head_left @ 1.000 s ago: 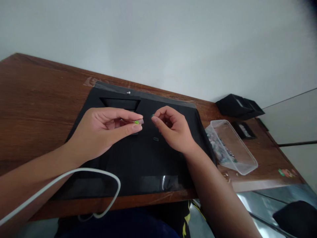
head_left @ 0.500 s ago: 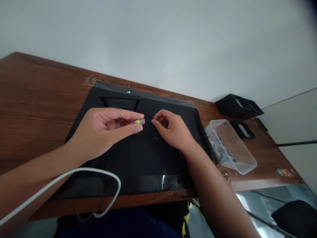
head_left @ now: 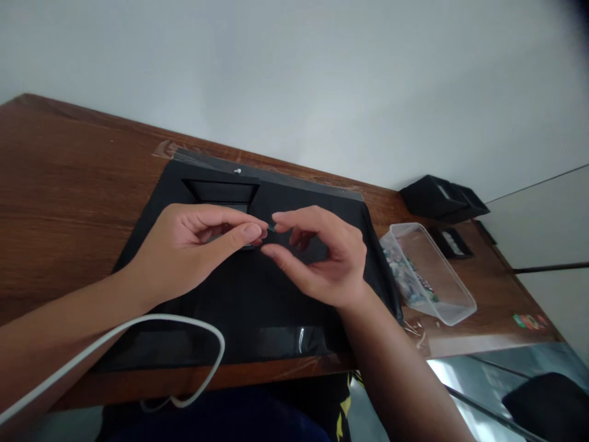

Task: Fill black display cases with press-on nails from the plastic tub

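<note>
Left hand pinched, right hand spread beside it

From my remote seat I see the left hand (head_left: 202,245) reaching in from the lower left, its thumb and fingertips pressed together on a small dark green piece (head_left: 272,228). Only the tip of that piece shows, in the narrow gap between both hands; the fingers hide the rest from me. The thumb lies on the near side, nail turned up toward my camera.

I have the right hand (head_left: 334,255) coming from the lower right, forefinger and thumb apart like an open C, the other fingers curled behind. Its forefinger is just beside the piece; I can't tell whether any finger touches it. I see both hands over the black mat (head_left: 257,307) on the desk (head_left: 83,184), and a white cable (head_left: 223,344) crossing in front of the left forearm (head_left: 92,307).
</note>
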